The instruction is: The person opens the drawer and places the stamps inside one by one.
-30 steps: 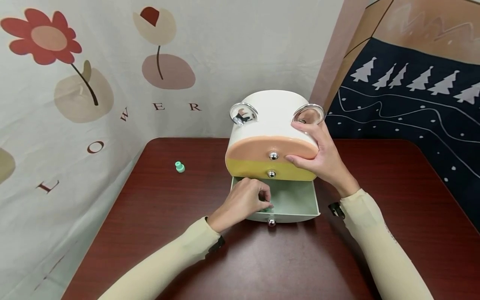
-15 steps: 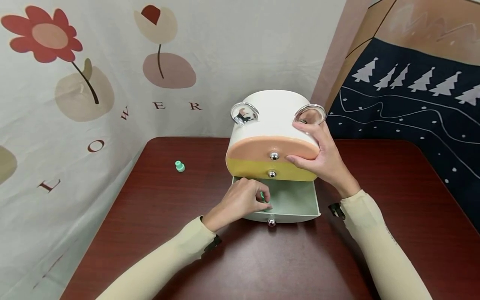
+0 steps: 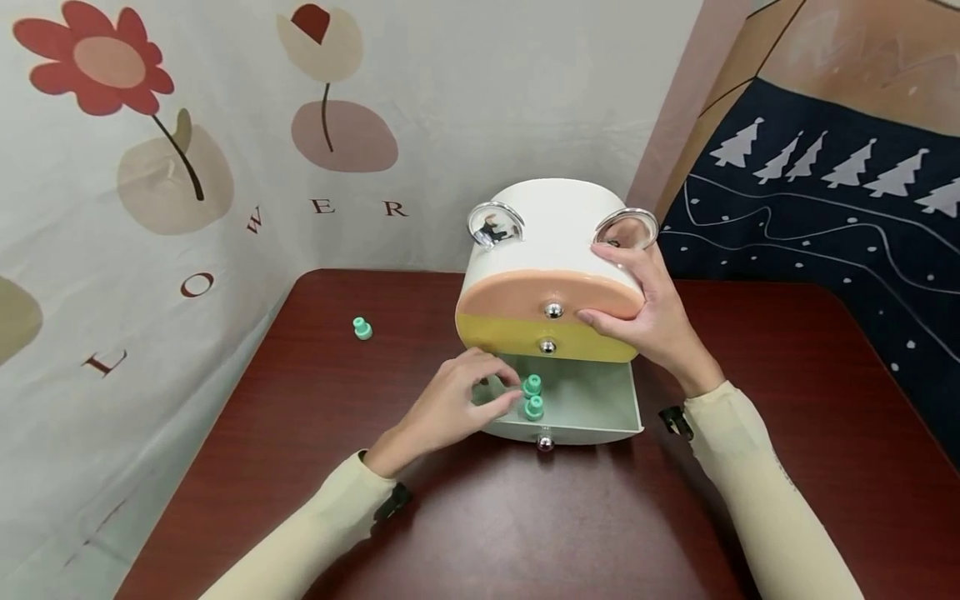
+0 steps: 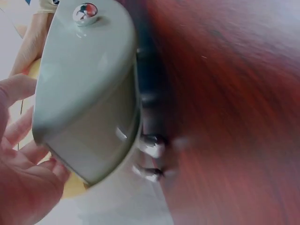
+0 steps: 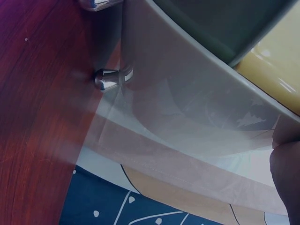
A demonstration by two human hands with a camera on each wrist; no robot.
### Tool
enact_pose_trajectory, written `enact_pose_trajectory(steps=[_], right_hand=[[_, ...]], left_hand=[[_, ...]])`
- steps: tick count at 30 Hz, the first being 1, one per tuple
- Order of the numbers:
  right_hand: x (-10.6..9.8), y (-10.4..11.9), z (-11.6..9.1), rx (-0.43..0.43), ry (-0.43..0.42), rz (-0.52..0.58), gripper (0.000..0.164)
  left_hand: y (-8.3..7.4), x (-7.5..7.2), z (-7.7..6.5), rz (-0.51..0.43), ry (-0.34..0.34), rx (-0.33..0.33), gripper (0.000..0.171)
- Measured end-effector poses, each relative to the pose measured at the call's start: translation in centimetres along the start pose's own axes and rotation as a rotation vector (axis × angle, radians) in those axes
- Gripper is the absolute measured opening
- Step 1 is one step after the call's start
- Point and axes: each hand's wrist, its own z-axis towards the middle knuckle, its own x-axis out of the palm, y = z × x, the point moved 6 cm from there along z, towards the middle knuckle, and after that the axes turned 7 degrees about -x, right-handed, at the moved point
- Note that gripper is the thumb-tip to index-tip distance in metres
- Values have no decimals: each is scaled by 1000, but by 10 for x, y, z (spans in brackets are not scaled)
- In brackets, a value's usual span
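A rounded white chest of drawers [image 3: 564,218] with two round silver ears stands on the table. Its bottom pale-green drawer [image 3: 596,392] is pulled out, while the orange and yellow drawers above it are shut. Two small green stepped plastic pieces [image 3: 533,407] stand in that drawer near its left side. My left hand [image 3: 457,396] hovers at the drawer's left side, thumb and index finger apart, nothing between them. My right hand [image 3: 648,312] grips the chest's right side, its thumb on the front and its index finger by the right ear; its other fingers are hidden.
Another green stepped piece [image 3: 362,328] stands on the dark red table [image 3: 300,417], left of the chest. Silver feet [image 5: 108,79] hold the chest off the tabletop. Patterned cloths [image 3: 480,100] hang behind the table.
My left hand has drawn back leftward and spread its fingertips, letting go of a green piece. Both pieces in the drawer now show. My right hand keeps its grip on the chest.
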Motion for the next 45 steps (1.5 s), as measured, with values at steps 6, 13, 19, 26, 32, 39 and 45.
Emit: enact_pose_trajectory(steps=[6,13,19,26,32,39,45], right_hand=[[1,0,-3,5,4,10,83],[0,0,-1,-1,-1,6,82],[1,0,-1,5,3,12,82],[1,-1,0,6,5,7,82],[1,-1,-1,5,5,3,82],[0,-2,-1,9,4,3,82],[-1,-3,0,3,0,8,81]], left_hand=[[17,-31,-16,-189,-173,8,11],[46,-70,-23,-191,-346,-72,15],[75,-86,-23,-71,-403,-207,15],[101,-100,-25,44,-485,-324,19],[112,-109,-28,96,-506,-375,35],[126,-117,-29,137,-494,-483,43],[142,-121,-32,138,-385,-659,49]])
